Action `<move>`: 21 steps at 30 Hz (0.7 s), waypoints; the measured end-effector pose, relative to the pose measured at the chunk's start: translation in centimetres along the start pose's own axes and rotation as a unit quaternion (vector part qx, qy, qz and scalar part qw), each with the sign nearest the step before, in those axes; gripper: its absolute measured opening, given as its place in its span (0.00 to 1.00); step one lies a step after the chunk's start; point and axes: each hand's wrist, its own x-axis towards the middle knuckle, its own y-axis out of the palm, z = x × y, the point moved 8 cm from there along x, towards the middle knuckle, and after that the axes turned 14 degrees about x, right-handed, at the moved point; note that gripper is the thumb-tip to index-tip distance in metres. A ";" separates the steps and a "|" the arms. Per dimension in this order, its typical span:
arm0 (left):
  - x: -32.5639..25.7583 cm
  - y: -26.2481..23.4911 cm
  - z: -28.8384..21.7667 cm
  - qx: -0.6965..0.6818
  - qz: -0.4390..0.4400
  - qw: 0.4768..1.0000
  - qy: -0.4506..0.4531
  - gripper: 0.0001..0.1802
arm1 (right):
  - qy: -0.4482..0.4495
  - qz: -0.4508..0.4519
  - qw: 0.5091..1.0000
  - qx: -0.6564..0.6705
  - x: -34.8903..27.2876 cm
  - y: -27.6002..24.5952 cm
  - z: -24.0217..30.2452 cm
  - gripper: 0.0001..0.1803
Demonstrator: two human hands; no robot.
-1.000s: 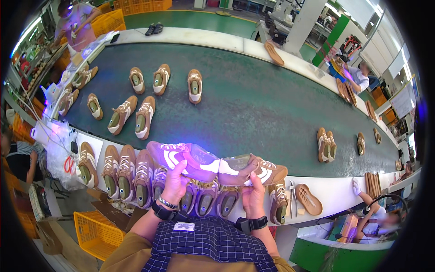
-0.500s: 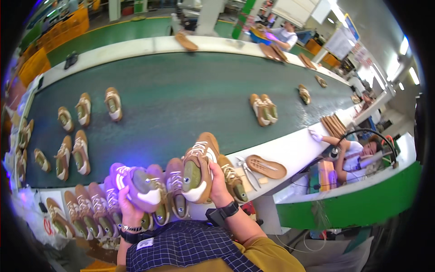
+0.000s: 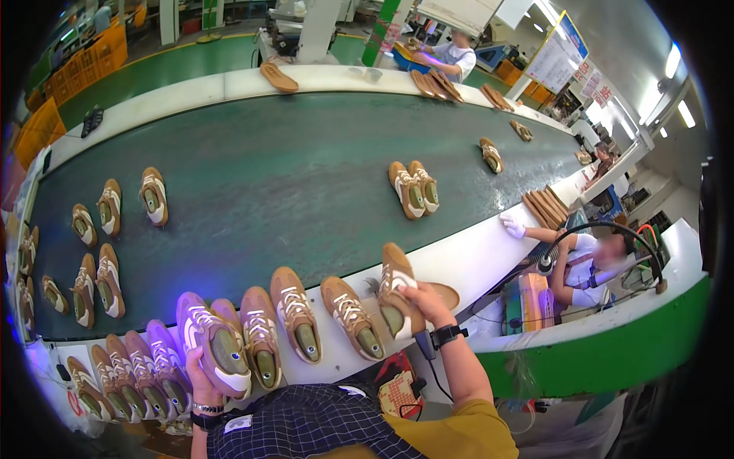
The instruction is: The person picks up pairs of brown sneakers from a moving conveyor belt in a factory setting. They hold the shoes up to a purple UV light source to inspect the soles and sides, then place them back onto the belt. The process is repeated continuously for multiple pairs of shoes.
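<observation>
Two hands: we've got a shoe in each, fingers wrapped tight.
Left hand (image 3: 200, 380): clamped under the heel of a tan shoe (image 3: 212, 346) lit purple, held up just in front of the white ledge (image 3: 466, 264).
Right hand (image 3: 427, 302): closed on another shoe (image 3: 397, 293), toe pointing away, over the ledge next to a loose sole (image 3: 446, 294).
Between them: three more shoes standing on the ledge.
Further out: the green belt (image 3: 290, 183) with scattered pairs.
Far right: a seated co-worker (image 3: 589, 256).
</observation>
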 end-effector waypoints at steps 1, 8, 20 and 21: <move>0.2 -0.1 0.3 -0.002 -0.009 1.000 0.000 0.27 | 0.012 -0.017 0.996 -0.084 0.5 -1.5 -1.3 0.21; 0.5 -0.4 1.0 0.030 -0.094 0.995 0.021 0.27 | -0.074 -0.009 0.968 -0.240 6.4 -3.8 4.0 0.17; 0.2 -0.3 1.6 0.048 -0.187 0.978 0.077 0.29 | -0.268 -0.323 0.809 -0.411 26.0 -6.4 13.2 0.21; 0.0 -0.7 1.7 0.046 -0.209 0.973 0.082 0.30 | -0.226 -0.315 0.811 -0.437 25.3 -4.3 14.1 0.19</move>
